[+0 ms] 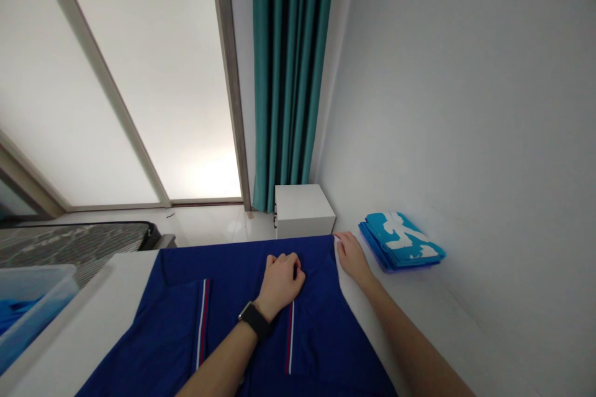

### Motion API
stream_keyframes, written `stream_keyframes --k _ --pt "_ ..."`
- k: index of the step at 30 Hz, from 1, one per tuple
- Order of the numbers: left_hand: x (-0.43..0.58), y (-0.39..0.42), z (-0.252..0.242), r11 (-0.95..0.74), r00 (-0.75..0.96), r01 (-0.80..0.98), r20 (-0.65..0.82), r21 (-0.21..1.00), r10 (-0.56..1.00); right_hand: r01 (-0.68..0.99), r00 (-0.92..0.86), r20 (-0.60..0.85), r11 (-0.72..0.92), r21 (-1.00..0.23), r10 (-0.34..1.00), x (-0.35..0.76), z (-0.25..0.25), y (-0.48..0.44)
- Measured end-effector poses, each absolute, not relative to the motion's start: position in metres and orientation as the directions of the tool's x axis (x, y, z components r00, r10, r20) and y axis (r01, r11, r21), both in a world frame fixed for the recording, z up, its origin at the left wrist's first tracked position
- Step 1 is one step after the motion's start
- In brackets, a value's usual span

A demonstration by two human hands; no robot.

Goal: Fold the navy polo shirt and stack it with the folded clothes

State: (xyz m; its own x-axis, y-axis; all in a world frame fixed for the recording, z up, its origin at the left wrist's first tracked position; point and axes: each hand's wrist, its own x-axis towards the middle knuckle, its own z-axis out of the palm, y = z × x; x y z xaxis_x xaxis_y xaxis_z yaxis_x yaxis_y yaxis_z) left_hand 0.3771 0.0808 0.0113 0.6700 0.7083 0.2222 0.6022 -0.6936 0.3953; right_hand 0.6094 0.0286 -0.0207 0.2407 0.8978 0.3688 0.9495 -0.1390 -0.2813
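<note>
A dark blue garment (251, 347) with red-and-white striped bands lies spread on the white table in front of me. My left hand (282, 279), a black watch on its wrist, rests on the cloth above one striped band. Its fingers are curled down against the fabric; the fingertips are partly hidden. At the far right corner of the garment, my right hand (352, 255) pinches the edge between thumb and fingers. Just right of that hand sits a folded bright blue item (403, 242) with a white print.
A clear plastic bin (40, 273) holding blue cloth stands at the left on the white table (114, 288). Beyond the far edge are a small white cabinet (302, 205) and a green curtain (293, 74). A grey mattress (93, 248) lies left; a wall (465, 105) rises right.
</note>
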Motion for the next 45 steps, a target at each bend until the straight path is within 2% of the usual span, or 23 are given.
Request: stream_keyframes --k 4,10,17,22,24,27,31,33,38,45 --pt "0.377 0.080 0.013 -0.686 0.663 0.617 0.215 0.386 0.717 0.946 0.248 0.320 -0.157 -0.284 0.914 0.591 -0.025 0.011" --pt "0.376 0.082 0.011 -0.711 0.681 0.606 0.229 0.357 0.695 0.952 0.258 0.104 -0.235 -0.196 0.960 0.562 -0.020 -0.001" --pt "0.375 0.080 0.015 -0.697 0.685 0.623 0.182 0.356 0.705 0.935 0.305 0.087 -0.281 -0.219 0.948 0.568 -0.015 0.005" --pt "0.375 0.080 0.017 -0.692 0.683 0.625 0.177 0.362 0.709 0.947 0.282 0.070 -0.266 -0.178 0.957 0.569 -0.015 0.009" --pt "0.375 0.080 0.015 -0.696 0.684 0.623 0.182 0.357 0.706 0.945 0.276 0.064 -0.259 -0.201 0.959 0.571 -0.016 0.010" --pt "0.374 0.082 0.012 -0.714 0.699 0.605 0.195 0.352 0.688 0.920 0.277 0.064 -0.246 -0.304 0.959 0.582 -0.016 0.007" --pt "0.374 0.084 0.009 -0.720 0.703 0.592 0.203 0.362 0.681 0.896 0.260 0.127 -0.190 -0.401 0.957 0.587 -0.014 -0.014" --pt "0.374 0.085 0.009 -0.713 0.701 0.595 0.194 0.371 0.686 0.918 0.203 0.163 -0.130 -0.374 0.966 0.576 -0.012 -0.033" --pt "0.374 0.086 0.010 -0.705 0.699 0.584 0.193 0.402 0.689 0.968 0.106 0.089 -0.083 -0.237 0.990 0.527 -0.004 -0.070" --pt "0.372 0.090 0.008 -0.709 0.712 0.551 0.197 0.440 0.674 0.975 0.140 0.049 -0.128 -0.182 0.989 0.510 -0.005 -0.077"
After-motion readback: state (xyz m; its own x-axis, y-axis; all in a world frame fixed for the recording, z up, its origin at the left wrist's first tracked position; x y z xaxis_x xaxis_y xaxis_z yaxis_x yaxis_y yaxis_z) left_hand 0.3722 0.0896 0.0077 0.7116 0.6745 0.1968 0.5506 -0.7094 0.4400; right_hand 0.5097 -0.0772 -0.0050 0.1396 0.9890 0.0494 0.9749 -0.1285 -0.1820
